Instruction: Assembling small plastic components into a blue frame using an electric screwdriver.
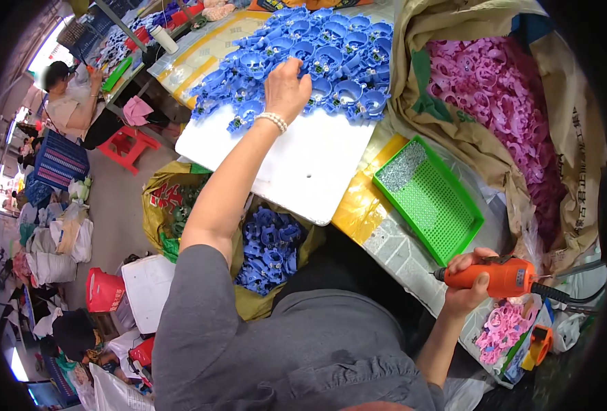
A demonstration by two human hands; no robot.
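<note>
My left hand [288, 89] reaches over a heap of blue plastic parts [327, 55] with round openings, piled on the far half of a white board [310, 168]. Its fingers are curled together against the heap; what is between them, if anything, is hidden. On the right, my right hand [469, 288] is wrapped round an orange electric screwdriver [492, 277], its tip pointing left. A black coiled cord leaves the tool's rear end. Just beyond the tip lies a green perforated tray [447, 218] with small silvery pieces [401, 168], probably screws, in its far end.
A large woven sack [413, 75] of pink plastic parts [495, 103] stands at the right. Pink pieces [502, 332] fill a box near my right forearm. Below the board, a yellow bag [252, 305] holds more blue parts. Another person [70, 103] sits far left, beside a red stool [126, 145].
</note>
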